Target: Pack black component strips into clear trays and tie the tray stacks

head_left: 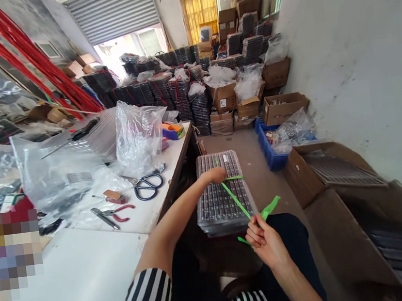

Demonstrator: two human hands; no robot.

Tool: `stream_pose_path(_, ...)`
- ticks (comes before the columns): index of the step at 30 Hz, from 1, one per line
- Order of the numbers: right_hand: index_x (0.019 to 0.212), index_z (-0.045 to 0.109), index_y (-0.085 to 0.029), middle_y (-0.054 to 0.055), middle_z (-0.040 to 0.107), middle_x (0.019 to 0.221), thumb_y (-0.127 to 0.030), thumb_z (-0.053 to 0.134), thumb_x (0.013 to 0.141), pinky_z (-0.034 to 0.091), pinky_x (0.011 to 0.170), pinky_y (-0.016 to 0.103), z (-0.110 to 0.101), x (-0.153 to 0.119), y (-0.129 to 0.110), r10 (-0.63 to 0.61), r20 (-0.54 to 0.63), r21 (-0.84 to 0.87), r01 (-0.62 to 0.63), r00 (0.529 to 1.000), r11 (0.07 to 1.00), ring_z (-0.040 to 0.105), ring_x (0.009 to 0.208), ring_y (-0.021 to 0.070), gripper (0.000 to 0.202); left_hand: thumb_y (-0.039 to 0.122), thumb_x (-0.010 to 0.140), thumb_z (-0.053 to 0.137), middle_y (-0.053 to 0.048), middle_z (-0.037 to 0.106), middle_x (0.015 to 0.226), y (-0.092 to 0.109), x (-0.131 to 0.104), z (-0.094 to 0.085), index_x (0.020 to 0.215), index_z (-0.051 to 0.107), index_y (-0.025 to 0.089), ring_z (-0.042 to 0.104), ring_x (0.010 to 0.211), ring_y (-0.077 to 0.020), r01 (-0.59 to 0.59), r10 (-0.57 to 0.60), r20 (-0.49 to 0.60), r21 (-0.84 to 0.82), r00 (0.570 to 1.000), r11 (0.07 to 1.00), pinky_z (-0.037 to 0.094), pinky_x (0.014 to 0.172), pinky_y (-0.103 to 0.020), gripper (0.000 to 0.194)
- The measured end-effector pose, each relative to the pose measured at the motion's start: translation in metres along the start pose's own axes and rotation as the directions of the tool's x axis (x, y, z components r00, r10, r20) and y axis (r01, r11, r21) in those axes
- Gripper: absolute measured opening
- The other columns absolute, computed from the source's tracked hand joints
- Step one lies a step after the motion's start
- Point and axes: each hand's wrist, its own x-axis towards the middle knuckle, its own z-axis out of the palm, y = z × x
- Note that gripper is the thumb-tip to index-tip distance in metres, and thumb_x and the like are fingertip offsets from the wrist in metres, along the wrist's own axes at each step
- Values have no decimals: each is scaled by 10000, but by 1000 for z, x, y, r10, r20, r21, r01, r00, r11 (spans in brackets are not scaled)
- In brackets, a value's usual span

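A stack of clear plastic trays with dark rows of small items [217, 204] sits low in front of me, beside the table. Green strapping [237, 200] crosses its top and runs tight toward me. My left hand [217, 174] is closed at the crossing of the green strap on top of the stack. Nearer my body, at the stack's front right corner, my right hand [258, 235] pinches the strap, with a loose crumpled green end sticking out beyond the fingers.
On the white table [100, 260] at left lie blue-handled scissors [148, 185], red-handled pliers [121, 214], tape rolls [173, 131] and plastic bags. A blue crate [273, 154] and open cartons [327, 223] line the right. Stacked trays and boxes fill the back.
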Motion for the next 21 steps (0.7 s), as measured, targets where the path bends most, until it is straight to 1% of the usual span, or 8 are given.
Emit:
stream_pose_path(2,793,561,-161,-126,152,489,-335,702,747,105,391,177,-5,-1,-9,-24,-43,-5,23,999,1000,70,405,15,229,18,609,658,-13,694,775,-8,16,-11,787,705,180,625,767,-155,-42,43,99,-7,994,999,463,745,-232,245)
stream_pose_path(5,974,576,-200,-130,173,487,-352,737,705,88,411,185,-12,-9,-13,-51,-90,-60,45,995,997,87,407,15,349,30,567,684,-9,691,748,-10,26,-14,729,704,175,634,766,-162,-48,45,135,14,990,999,467,726,-219,219)
stream_pose_path(7,1053,564,-211,-132,211,493,-351,775,649,87,422,184,-17,-18,-6,-31,-111,-141,15,993,990,118,406,9,476,67,620,653,-51,692,810,-5,23,-10,763,700,159,640,835,-203,-13,9,93,38,996,999,477,763,-259,176)
stream_pose_path(9,1066,570,-190,-132,245,491,-364,795,596,88,424,183,-24,-27,7,55,-113,-237,-81,992,968,146,400,3,549,102,695,600,-114,677,921,5,16,-2,873,683,133,632,922,-250,42,-43,18,57,999,997,482,807,-319,199)
stream_pose_path(12,968,610,-137,-128,274,463,-421,778,556,79,400,197,-37,-37,33,227,-79,-395,-239,971,887,158,375,3,528,94,768,522,-187,599,1092,23,5,10,1092,588,96,599,1025,-288,128,-122,-102,59,987,990,476,853,-382,331)
stream_pose_path(14,888,618,-128,-122,291,446,-468,729,592,76,377,206,-44,-39,48,275,-75,-523,-273,959,808,159,355,6,464,70,807,451,-215,541,1159,33,2,16,1150,542,78,592,1045,-293,177,-169,-152,37,974,984,477,854,-403,355)
stream_pose_path(17,870,613,-141,-121,283,443,-536,676,631,103,359,202,-45,-37,59,251,-75,-665,-236,965,709,166,351,11,466,47,825,394,-233,516,1183,39,4,19,1058,592,61,591,1045,-299,215,-217,-161,-27,963,976,465,867,-432,306)
stream_pose_path(21,1005,599,-163,-124,248,473,-651,689,559,127,361,196,-32,-34,55,218,-18,-724,-163,976,670,176,379,25,667,63,712,587,-143,638,977,25,7,13,819,652,106,613,960,-243,199,-219,-90,-187,972,962,460,868,-372,132)
